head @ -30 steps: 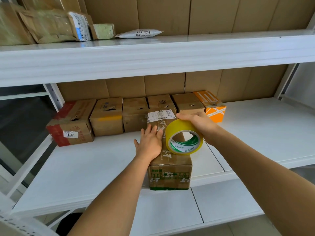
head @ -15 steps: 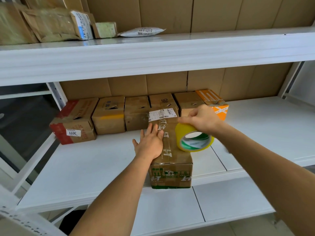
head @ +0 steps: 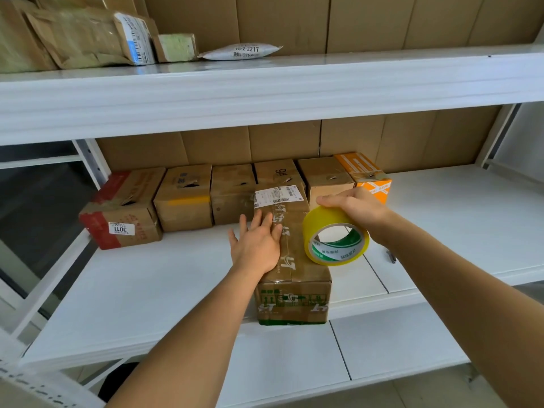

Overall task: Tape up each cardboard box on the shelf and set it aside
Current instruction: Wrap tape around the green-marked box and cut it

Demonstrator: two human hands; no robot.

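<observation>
A long brown cardboard box (head: 294,293) with a white label at its far end lies on the white middle shelf (head: 147,290), its near end at the shelf's front edge. My left hand (head: 256,245) presses flat on the box's top, fingers straight. My right hand (head: 353,206) grips a yellow roll of tape (head: 335,240) from above, holding it over the box's right side. A strip of clear tape runs along the box's top seam.
A row of several small boxes stands at the back of the shelf: a red-edged one (head: 120,210) at the left, an orange one (head: 365,175) at the right. The upper shelf (head: 265,92) overhangs, carrying parcels (head: 88,36) and a white pouch (head: 241,51).
My right hand has carried the tape roll slightly right and down beside the box, with its open core tilted more toward me. My left hand stays pressed on the box.
</observation>
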